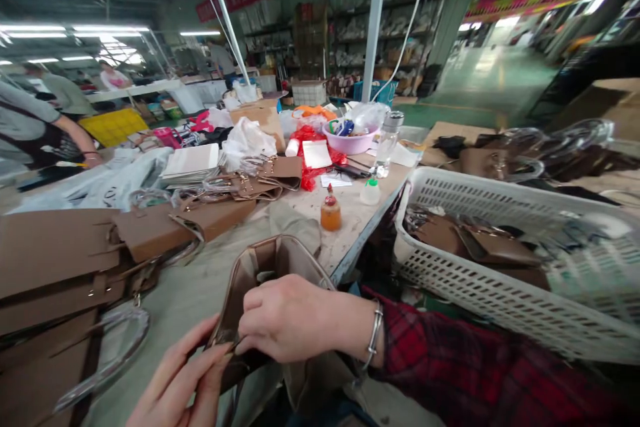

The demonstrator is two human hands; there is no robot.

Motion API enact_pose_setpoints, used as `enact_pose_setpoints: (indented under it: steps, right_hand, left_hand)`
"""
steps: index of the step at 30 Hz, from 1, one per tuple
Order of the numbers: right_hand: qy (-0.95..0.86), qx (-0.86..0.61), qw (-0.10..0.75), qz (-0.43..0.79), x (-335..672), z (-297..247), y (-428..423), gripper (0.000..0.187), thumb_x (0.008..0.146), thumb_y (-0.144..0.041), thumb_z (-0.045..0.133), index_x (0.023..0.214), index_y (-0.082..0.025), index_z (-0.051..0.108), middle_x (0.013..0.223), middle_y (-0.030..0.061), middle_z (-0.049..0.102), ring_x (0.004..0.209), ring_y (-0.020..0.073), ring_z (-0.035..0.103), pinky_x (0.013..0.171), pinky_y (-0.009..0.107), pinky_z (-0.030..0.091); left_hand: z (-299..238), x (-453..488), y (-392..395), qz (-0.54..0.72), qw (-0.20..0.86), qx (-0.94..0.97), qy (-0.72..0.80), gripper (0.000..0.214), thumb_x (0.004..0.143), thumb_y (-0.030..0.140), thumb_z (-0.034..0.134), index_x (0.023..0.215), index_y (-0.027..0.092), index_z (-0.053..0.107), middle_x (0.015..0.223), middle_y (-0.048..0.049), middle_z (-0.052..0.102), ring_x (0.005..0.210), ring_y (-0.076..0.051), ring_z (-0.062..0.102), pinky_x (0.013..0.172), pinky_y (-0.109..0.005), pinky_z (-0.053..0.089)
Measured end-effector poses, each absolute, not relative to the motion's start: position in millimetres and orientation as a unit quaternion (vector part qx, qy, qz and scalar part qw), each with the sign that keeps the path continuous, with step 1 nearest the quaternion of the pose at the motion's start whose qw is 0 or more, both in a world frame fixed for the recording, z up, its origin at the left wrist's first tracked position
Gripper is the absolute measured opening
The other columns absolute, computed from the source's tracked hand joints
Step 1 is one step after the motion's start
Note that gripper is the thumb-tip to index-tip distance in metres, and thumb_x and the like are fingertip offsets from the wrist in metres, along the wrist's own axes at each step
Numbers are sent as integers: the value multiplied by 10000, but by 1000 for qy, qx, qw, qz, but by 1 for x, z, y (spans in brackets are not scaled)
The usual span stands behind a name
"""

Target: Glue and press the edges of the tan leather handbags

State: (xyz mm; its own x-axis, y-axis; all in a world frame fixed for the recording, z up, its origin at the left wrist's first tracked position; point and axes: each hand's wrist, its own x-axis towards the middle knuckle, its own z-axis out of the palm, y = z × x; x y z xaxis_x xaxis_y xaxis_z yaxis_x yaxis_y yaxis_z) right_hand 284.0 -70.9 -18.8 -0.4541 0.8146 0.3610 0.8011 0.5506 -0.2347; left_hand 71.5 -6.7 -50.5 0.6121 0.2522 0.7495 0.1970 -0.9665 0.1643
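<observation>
A brown leather handbag [265, 267] stands open-mouthed at the near edge of the worktable [200, 283]. My right hand [287, 317], with a silver bracelet and a red plaid sleeve, is curled over the bag's near rim, fingers pinching its edge. My left hand [183, 377] comes up from the bottom of the view and pinches the same edge of the bag from below, fingertips meeting those of the right hand.
Several finished brown bags [60, 260] lie stacked at left, more [260, 183] mid-table. A small orange glue bottle [331, 211] and a white bottle [371, 191] stand behind the bag. A white plastic basket [500, 293] with brown bags is at right. A pink bowl [350, 140] is farther back; people work at left.
</observation>
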Motion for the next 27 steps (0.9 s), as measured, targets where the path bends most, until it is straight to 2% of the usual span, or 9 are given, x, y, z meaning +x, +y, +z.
enact_pose_setpoints:
  steps: [4,7,12,16,20,27]
  right_hand:
    - [-839,-493,224,61,282,-10,-79,251,945,-314,484,793,-172,626,832,3,600,743,117,539,578,262,338]
    - [-810,-522,241,117,283,-8,-79,232,941,-288,519,796,-165,651,837,17,621,771,114,566,652,243,376]
    - [-776,-543,266,180,284,-12,-69,235,944,-313,542,848,-190,717,848,28,645,817,119,593,720,234,402]
    - [-758,-573,262,168,280,-12,-65,244,935,-340,555,816,-214,727,834,7,653,792,112,590,683,242,373]
    - [-744,-599,257,146,277,-12,-61,261,914,-375,585,755,-217,720,799,-3,649,747,107,574,635,256,329]
    - [-732,-612,267,135,277,-11,-53,224,875,-399,636,757,-230,725,780,-13,659,734,108,571,618,254,315]
  left_hand:
    - [-48,75,-19,416,35,895,158,103,909,123,589,950,164,675,1183,-76,625,1013,-106,631,967,-150,443]
    - [-51,77,-26,426,62,882,189,142,903,97,589,988,178,669,1143,-68,655,1035,-139,639,938,-215,501]
    - [-59,81,-31,451,103,844,272,338,903,172,630,1229,177,540,1068,-51,696,991,-150,669,925,-245,536]
    - [-62,82,-33,453,136,822,318,489,899,205,643,1344,180,441,1037,-32,710,960,-147,682,953,-254,528]
    - [-59,84,-33,453,154,811,336,478,897,215,636,1343,210,465,1028,-16,713,930,-146,687,927,-262,543]
    - [-48,90,-40,430,180,780,417,360,895,256,629,1242,257,536,989,24,716,866,-155,697,862,-296,572]
